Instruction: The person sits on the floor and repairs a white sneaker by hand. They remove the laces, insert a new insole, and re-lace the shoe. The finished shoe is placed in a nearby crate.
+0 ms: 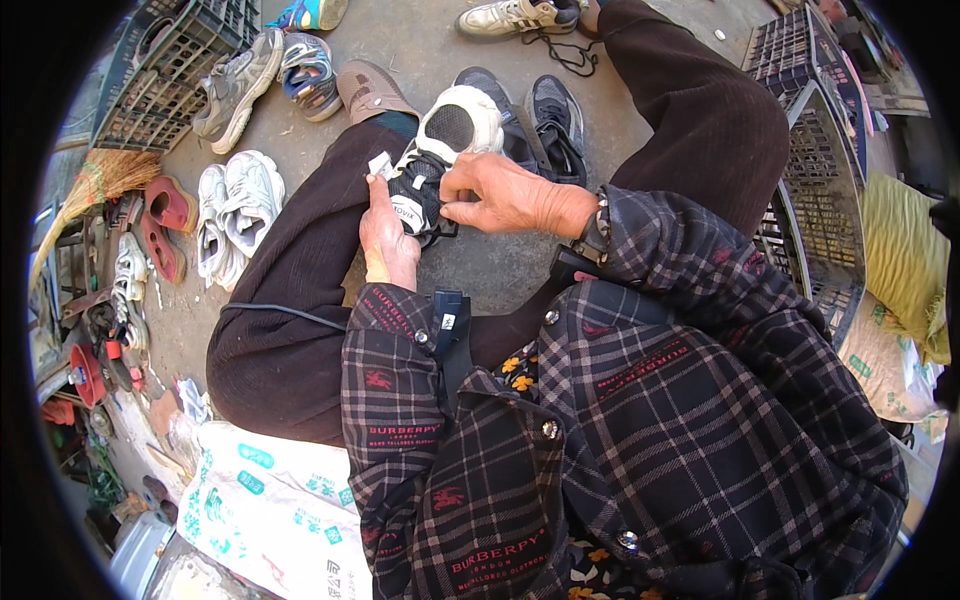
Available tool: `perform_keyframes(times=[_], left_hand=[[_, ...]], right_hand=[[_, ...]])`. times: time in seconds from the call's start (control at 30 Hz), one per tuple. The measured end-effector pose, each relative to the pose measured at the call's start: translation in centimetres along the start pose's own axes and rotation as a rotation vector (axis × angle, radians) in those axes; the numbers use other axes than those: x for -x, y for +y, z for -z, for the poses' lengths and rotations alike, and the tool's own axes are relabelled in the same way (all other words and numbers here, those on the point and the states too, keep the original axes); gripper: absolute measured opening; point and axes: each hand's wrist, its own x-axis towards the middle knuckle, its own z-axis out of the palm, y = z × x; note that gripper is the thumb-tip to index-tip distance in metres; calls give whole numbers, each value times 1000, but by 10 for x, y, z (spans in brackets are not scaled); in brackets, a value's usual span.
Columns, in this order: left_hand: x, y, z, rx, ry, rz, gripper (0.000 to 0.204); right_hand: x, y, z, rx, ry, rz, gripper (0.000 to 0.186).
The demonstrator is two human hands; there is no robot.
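Both hands worked on a black-and-white shoe [440,150] resting on the knee. Left hand [388,235] gripped its heel; right hand [505,195] pinched the tongue. Seemingly mid-inspection; next move probably needs steady bracing.

Concrete floor [420,45] with scattered shoes [238,88] and crates [165,75].

- Black-and-white sneaker [440,150]: white mesh toe pointed away, black laced midsection, rested upright on the left thigh, clasped from both sides at the laces.
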Motion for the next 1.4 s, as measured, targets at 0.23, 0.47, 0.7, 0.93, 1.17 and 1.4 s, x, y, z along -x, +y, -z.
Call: perform_keyframes(times=[0.23,0.47,0.7,0.93,1.17,1.4], left_hand=[[7,4,-5,78,-16,14,42],[11,8,-9,57,-1,-3,39],[6,8,-6,92,-6,36,38],[3,7,-7,88,-14,28,36],[2,5,-7,40,28,-17,47],[-8,0,0,30,-14,-19,49]], right_hand=[[-1,-20,5,-832,98,-273,20],[11,-23,23,-1030,-78,-368,18],[14,-41,35,-853,-104,-465,19],[25,-49,50,-775,-62,-192,19],[44,-70,59,-986,-224,-578,14],[53,-81,60,-804,-171,-271,19]])
